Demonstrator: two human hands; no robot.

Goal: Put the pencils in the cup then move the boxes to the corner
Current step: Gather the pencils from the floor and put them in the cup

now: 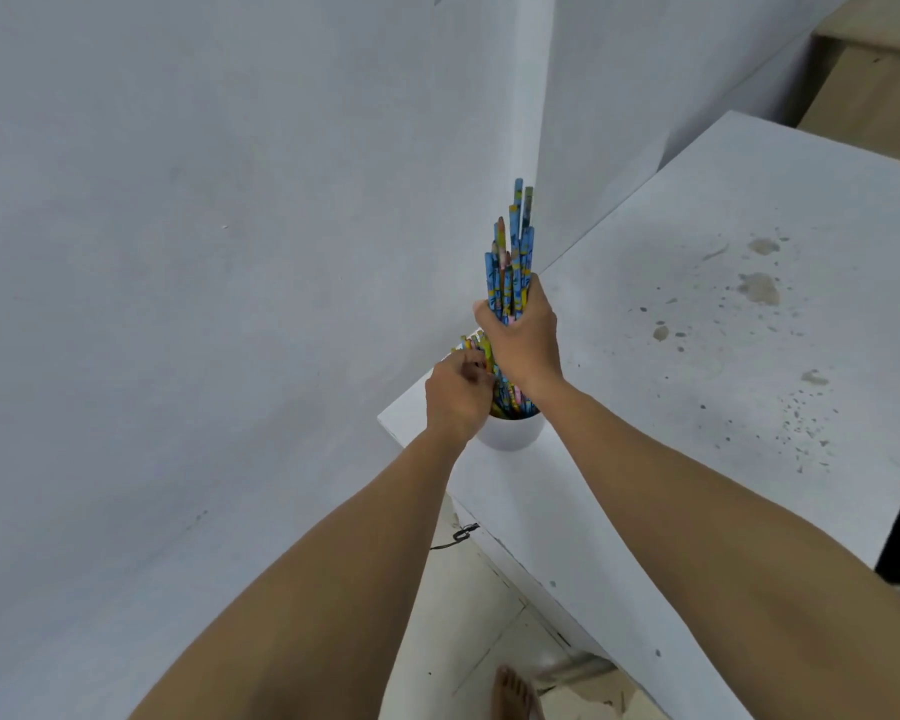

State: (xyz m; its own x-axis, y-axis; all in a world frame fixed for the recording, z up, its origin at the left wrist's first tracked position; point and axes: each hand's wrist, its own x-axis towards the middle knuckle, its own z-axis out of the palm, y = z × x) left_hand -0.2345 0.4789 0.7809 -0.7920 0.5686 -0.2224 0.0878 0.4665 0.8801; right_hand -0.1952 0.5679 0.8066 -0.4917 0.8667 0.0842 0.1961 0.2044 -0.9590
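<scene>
A white cup (510,432) stands at the near left corner of the white table (697,314), close to the wall. My right hand (523,337) is closed around a thick bundle of blue and yellow patterned pencils (513,252), held upright with their lower ends inside the cup. My left hand (458,394) sits at the cup's left rim, its fingers pinched on the pencils standing there. No boxes are in view.
Grey walls (230,252) meet in a corner just behind the cup. The tabletop carries dark stains and specks (759,288) on its right half. A bare foot (515,693) and floor tiles show below the table edge.
</scene>
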